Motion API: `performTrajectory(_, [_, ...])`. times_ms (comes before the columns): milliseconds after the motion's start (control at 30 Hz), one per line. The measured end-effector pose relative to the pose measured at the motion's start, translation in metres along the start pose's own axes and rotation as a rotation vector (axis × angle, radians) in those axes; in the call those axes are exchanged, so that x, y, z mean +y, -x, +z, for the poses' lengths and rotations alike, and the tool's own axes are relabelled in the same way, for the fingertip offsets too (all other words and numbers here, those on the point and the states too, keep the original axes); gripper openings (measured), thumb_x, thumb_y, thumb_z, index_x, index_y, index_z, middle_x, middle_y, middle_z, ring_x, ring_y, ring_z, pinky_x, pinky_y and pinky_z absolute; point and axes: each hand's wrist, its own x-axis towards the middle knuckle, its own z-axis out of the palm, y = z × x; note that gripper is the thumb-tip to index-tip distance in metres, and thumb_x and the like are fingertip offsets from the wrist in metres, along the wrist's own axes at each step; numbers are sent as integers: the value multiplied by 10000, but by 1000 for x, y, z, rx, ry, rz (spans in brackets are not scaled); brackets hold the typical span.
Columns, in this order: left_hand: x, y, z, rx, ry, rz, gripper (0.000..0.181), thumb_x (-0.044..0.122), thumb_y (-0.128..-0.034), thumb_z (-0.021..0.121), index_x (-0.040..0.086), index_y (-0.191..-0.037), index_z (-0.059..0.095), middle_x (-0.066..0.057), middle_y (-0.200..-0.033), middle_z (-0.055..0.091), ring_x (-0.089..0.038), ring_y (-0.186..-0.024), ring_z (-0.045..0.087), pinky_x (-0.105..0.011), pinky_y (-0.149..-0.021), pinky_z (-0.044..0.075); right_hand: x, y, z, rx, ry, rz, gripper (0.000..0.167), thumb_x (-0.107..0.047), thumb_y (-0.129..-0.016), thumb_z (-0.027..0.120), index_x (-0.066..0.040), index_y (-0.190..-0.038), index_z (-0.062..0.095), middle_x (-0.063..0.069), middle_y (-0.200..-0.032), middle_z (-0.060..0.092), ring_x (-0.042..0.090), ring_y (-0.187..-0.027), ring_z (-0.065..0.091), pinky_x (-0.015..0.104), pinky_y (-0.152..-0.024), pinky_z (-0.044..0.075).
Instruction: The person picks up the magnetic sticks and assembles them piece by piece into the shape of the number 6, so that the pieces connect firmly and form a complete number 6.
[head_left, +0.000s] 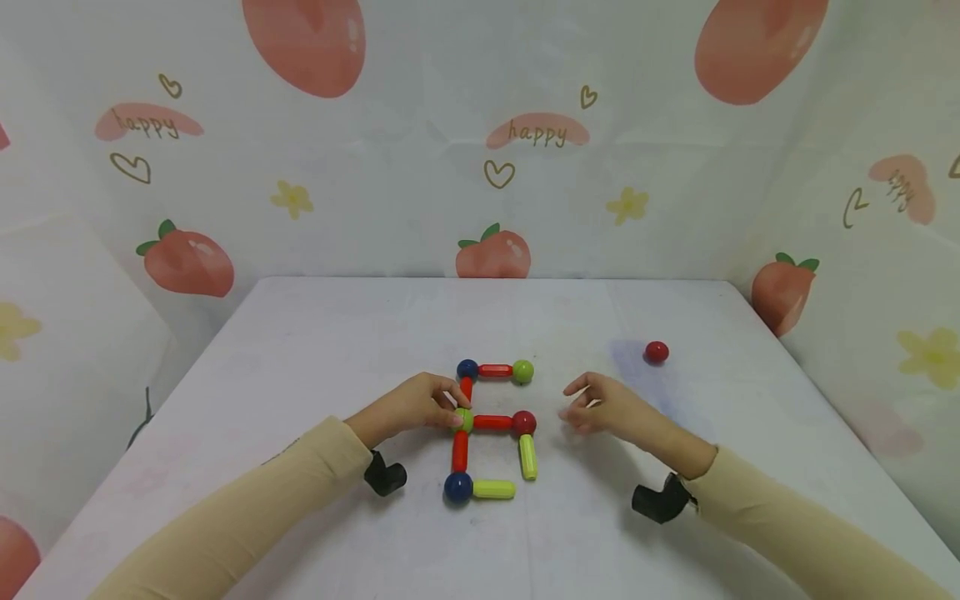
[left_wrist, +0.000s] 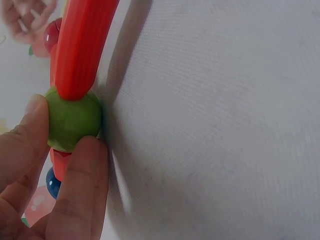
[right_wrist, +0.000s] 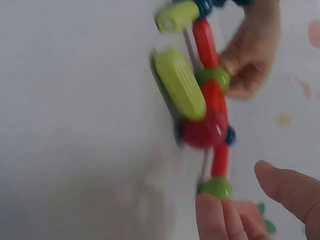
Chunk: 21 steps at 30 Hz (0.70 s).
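On the white table lies a figure of magnetic rods and balls. At its left middle, my left hand pinches a green ball between thumb and fingers. Red rods run from that ball up, down and right. The right one meets a red ball, from which a yellow-green rod points toward me. A dark blue ball at the lower left carries another yellow-green rod. My right hand hovers right of the figure, fingers loosely bent and holding nothing.
Along the figure's top, a dark blue ball, a red rod and a green ball form a row. A loose red ball lies farther back on the right. A printed cloth hangs behind the table.
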Motion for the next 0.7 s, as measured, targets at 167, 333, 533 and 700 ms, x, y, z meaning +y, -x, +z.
performTrajectory(167, [-2,-2,0,3,-1,1,201,140,-768,753,172,-960,700,-66,-906,610,-150,-774,576,-227,-692,533,5,-2,-34,70,-22,-127,528,-215,-896,624,70,-1280,403,182,-1099,548,273,-1004,616,316,-842,544])
performTrajectory(333, [-1,-1,1,1,-2,1,200,139,-770,751,172,-961,699,-66,-913,610,-151,-777,578,-234,-703,535,14,-3,-61,152,31,-216,532,-254,-929,573,64,-1313,389,261,-1221,506,379,-1131,556,320,-878,529])
performTrajectory(533, [0,1,1,-3,-10,4,196,145,-773,750,176,-959,699,-65,-913,611,-152,-780,581,-238,-706,534,26,-8,-84,320,142,-182,567,-329,-929,562,-25,-1368,374,243,-1342,476,384,-1223,489,437,-932,462])
performTrajectory(700, [0,1,0,-1,-11,4,193,151,-773,751,181,-957,698,-64,-918,613,-153,-788,586,-237,-708,536,38,-14,-99,412,139,-169,634,-353,-911,585,-23,-1396,343,257,-1395,417,422,-1291,403,553,-993,389])
